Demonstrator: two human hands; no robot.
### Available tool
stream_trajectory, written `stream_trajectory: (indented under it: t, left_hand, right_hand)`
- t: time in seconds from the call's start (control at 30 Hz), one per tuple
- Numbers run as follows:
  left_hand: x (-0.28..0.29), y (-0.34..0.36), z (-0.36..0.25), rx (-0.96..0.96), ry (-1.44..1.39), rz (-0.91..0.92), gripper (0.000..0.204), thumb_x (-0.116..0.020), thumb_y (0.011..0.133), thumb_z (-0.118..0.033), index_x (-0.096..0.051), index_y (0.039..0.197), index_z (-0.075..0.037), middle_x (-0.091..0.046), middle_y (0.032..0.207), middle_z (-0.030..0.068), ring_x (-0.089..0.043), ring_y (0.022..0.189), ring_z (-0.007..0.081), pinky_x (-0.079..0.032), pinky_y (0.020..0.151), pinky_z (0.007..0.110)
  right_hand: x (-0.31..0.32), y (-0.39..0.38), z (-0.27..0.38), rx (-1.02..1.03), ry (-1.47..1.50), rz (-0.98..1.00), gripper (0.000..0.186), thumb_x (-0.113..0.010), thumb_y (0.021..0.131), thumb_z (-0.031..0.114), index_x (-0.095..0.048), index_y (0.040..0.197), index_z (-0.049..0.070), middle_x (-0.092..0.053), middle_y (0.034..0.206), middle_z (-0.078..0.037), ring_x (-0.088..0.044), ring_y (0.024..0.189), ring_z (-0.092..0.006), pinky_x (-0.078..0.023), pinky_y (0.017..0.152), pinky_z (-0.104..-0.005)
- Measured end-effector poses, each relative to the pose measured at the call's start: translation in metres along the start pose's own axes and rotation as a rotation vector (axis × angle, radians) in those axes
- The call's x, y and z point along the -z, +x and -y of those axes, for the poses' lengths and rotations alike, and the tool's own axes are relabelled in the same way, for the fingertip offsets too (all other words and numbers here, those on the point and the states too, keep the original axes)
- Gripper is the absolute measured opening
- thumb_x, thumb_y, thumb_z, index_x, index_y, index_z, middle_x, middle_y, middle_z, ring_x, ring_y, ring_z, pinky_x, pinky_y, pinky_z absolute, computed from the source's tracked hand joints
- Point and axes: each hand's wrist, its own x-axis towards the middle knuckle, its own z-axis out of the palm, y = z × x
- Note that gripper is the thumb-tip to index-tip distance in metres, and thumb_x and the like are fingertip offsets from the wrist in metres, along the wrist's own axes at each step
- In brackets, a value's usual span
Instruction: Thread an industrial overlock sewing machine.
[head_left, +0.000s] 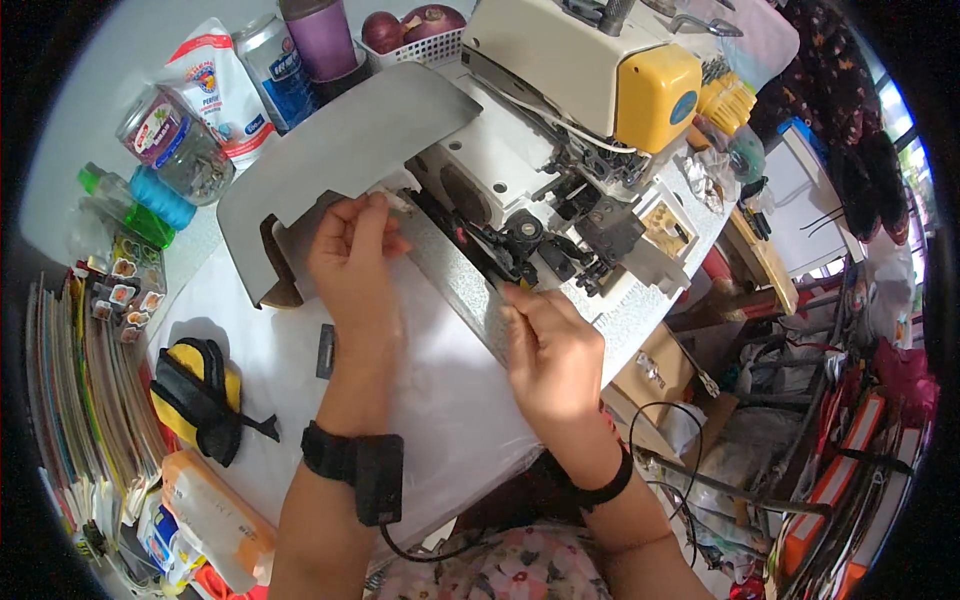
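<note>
A cream sewing machine (550, 60) with a yellow end cap (655, 100) stands at the far side, its lower mechanism (525, 235) of dark metal parts exposed. At the front of that mechanism, my right hand (550, 350) is closed, thumb against the bent fingers. A thin dark end shows by its fingertips, too small to name. My left hand (355, 245) is in a pinch beside a curved grey cover (340, 130). Something small and whitish is near its fingertips; whether it is held I cannot tell. Each wrist wears a black band.
On the left lie a black-and-yellow pouch (200, 395), a stack of papers (100, 400) and an orange-and-white packet (215, 520). Behind the cover stand a clear jar (180, 145), a can (275, 75) and a purple cup (320, 40). A basket (420, 48) holds onions. Clutter lies beyond the table's right edge.
</note>
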Motion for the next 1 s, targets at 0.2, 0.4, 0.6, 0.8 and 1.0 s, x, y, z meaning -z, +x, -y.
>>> stream_trajectory:
  t: [0.2, 0.4, 0.6, 0.8, 1.0]
  left_hand:
    - [0.000, -0.001, -0.004, 0.017, 0.008, -0.034, 0.010, -0.068, 0.090, -0.012, -0.063, 0.093, -0.004, -0.065, 0.079, 0.0025, -0.058, 0.065, 0.0077, -0.048, 0.059, 0.022]
    - [-0.004, -0.004, -0.006, 0.017, 0.026, -0.042, 0.010, -0.068, 0.090, -0.014, -0.063, 0.092, -0.005, -0.065, 0.079, 0.0020, -0.058, 0.065, 0.0072, -0.047, 0.059, 0.022]
    - [-0.002, -0.003, -0.006, 0.010, 0.034, -0.033, 0.011, -0.068, 0.091, -0.014, -0.063, 0.093, -0.004, -0.065, 0.079, 0.0013, -0.057, 0.065, 0.0068, -0.047, 0.060, 0.021]
    - [-0.002, -0.003, -0.003, 0.009, 0.001, -0.015, 0.011, -0.068, 0.091, -0.014, -0.063, 0.093, -0.004, -0.065, 0.080, 0.0019, -0.058, 0.066, 0.0069, -0.048, 0.061, 0.021]
    - [-0.003, -0.002, -0.004, 0.006, -0.004, -0.011, 0.012, -0.067, 0.091, -0.014, -0.063, 0.094, -0.004, -0.064, 0.080, 0.0024, -0.057, 0.065, 0.0078, -0.047, 0.061, 0.022]
  right_hand:
    - [0.001, -0.007, 0.000, -0.143, 0.153, -0.020, 0.018, -0.067, 0.086, 0.004, -0.070, 0.103, -0.001, -0.068, 0.085, -0.017, -0.065, 0.067, -0.0263, -0.051, 0.063, -0.0319]
    - [0.001, -0.009, -0.006, -0.278, 0.296, -0.048, 0.013, -0.067, 0.086, 0.004, -0.070, 0.098, -0.002, -0.068, 0.083, -0.019, -0.066, 0.069, -0.0299, -0.052, 0.065, -0.0325]
    - [0.014, -0.005, 0.007, -0.012, 0.023, -0.077, 0.016, -0.066, 0.082, 0.000, -0.068, 0.097, 0.000, -0.063, 0.082, -0.017, -0.064, 0.067, -0.0324, -0.052, 0.063, -0.0369]
    - [0.011, 0.003, 0.010, 0.049, -0.113, -0.001, 0.015, -0.066, 0.081, -0.003, -0.069, 0.095, 0.000, -0.065, 0.085, -0.016, -0.064, 0.066, -0.0276, -0.051, 0.061, -0.0333]
    - [0.002, -0.005, -0.004, -0.115, 0.097, -0.051, 0.012, -0.066, 0.086, 0.002, -0.070, 0.097, 0.000, -0.068, 0.086, -0.017, -0.066, 0.066, -0.0286, -0.052, 0.062, -0.0340]
